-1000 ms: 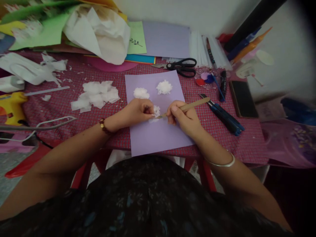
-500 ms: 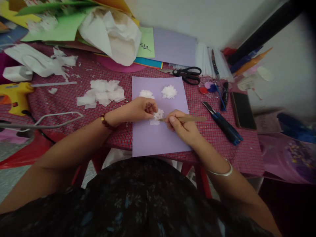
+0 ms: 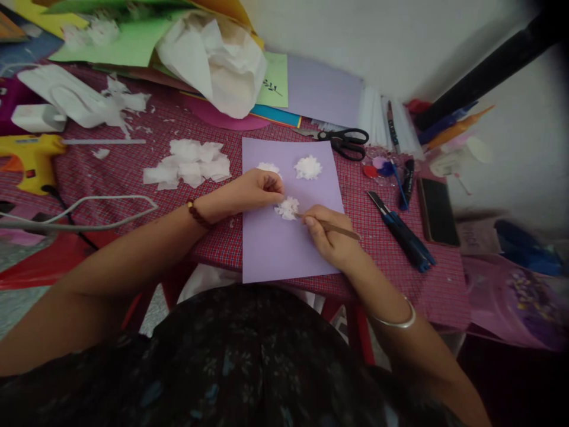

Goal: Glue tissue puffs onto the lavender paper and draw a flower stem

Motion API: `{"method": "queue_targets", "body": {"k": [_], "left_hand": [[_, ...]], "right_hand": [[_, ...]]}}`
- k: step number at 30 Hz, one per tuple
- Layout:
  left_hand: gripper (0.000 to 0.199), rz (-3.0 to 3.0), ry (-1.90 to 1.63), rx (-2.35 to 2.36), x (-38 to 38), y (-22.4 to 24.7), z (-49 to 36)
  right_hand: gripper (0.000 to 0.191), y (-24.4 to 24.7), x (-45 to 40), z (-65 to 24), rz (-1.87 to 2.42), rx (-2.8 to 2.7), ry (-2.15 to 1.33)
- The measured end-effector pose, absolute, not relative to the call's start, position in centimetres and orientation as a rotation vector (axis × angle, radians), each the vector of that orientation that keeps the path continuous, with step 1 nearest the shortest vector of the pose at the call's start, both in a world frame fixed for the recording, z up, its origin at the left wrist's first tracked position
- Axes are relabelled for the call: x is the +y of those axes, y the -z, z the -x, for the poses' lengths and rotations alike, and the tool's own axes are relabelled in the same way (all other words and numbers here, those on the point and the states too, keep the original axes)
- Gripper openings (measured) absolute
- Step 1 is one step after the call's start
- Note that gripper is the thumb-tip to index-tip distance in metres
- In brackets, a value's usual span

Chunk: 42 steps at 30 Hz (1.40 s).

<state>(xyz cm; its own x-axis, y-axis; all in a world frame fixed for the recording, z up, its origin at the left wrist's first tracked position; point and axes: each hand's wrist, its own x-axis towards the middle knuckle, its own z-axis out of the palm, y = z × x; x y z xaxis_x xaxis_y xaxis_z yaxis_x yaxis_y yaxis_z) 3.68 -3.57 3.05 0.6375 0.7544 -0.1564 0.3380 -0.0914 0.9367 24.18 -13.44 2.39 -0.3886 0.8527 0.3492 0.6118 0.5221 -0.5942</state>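
A sheet of purple paper (image 3: 284, 249) lies in front of me with three white ruffled tissue-paper flowers on it. One flower (image 3: 307, 168) sits at the upper right; another (image 3: 268, 168) at the upper left is partly hidden behind my left hand (image 3: 267, 188). My left fingers are curled and pinched just above the middle flower (image 3: 287, 208); anything between them is hidden. In my right hand (image 3: 326, 234) is a thin brown pointed stick (image 3: 340, 230), its tip touching the right side of the middle flower.
Overlapping white tissue squares (image 3: 191, 165) lie to the left, beyond them a yellow glue gun (image 3: 33, 163). Black scissors (image 3: 344, 142), a utility knife (image 3: 402, 234) and a dark phone (image 3: 438, 210) lie right. Crumpled white paper (image 3: 217, 65) and coloured sheets fill the back.
The stick's tip has moved from a flat tissue piece below the middle flower to that flower's right edge. That loose piece no longer shows flat there. The stick's rear end has dipped toward me.
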Motion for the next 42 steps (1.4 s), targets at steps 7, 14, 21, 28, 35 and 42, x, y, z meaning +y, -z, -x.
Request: {"method": "queue_targets", "body": {"k": [7,14,21,28,35,42], "left_hand": [[0.016,-1.873,-0.427,0.911,-3.8,-2.8,-3.9],[0.021,-2.196,-0.494,0.996,-4.7,-1.9,-4.7],[0.018,-2.321,-0.463,1.073,-5.3,-1.4,-5.2],[0.009,-2.114,-0.681,0.984,-5.1,-1.7,-4.1],[0.009,-1.887,-0.925,0.890,-4.8,-2.5,-3.9],[0.020,-1.978,-0.812,1.021,-5.0,-2.7,-4.1]], "right_hand": [[0.022,-2.3,-13.4,-24.0,1.138,-2.230,-0.448],[0.025,-1.7,-13.4,-24.6,1.257,-1.732,-0.837],[0.023,-1.7,-13.1,-25.0,1.208,-1.362,-0.971],[0.027,-2.2,-12.7,-24.3,1.195,-1.165,-1.038],[0.034,-1.7,-12.2,-24.3,1.179,-1.250,-1.162],[0.036,-1.5,-12.3,-24.0,1.237,-1.360,-1.186]]}}
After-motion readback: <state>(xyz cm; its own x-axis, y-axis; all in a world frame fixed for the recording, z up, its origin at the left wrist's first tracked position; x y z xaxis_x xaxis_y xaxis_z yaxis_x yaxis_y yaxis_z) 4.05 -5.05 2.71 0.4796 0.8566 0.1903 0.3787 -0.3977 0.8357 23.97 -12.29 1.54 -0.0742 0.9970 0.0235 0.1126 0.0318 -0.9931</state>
